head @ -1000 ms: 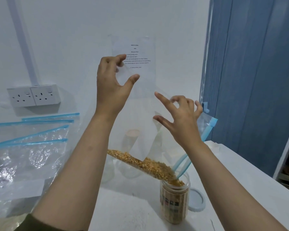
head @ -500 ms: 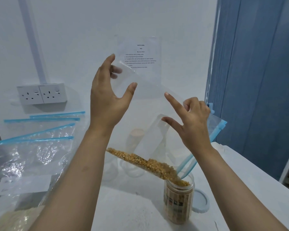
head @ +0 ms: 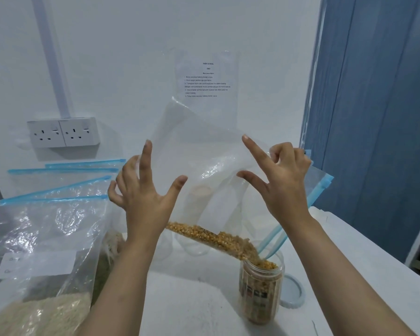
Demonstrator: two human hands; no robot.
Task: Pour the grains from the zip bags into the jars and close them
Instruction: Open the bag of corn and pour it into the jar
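A clear zip bag (head: pixel 211 146) with a blue zip hangs tilted over an open plastic jar (head: pixel 261 292). Yellow corn grains (head: pixel 211 236) lie along the bag's lower edge and run through its mouth into the jar, which is nearly full. My right hand (head: pixel 284 183) holds the bag near the zip with its curled back fingers, while index finger and thumb stick out straight. My left hand (head: pixel 143 192) is beside the bag's left edge with its fingers spread and grips nothing. The jar's pale round lid (head: pixel 292 291) lies on the table right of the jar.
Several other zip bags (head: pixel 49 214) lie at the left, one with pale grains (head: pixel 34 316). Behind the held bag, empty jars (head: pixel 201 192) show dimly. On the wall are a double socket (head: pixel 63 133) and a printed sheet (head: pixel 207 78). A blue door (head: pixel 374 117) stands at the right.
My left hand has let go of the bag's upper corner and dropped lower, fingers spread. The right hand keeps its hold and grains keep sliding toward the jar.
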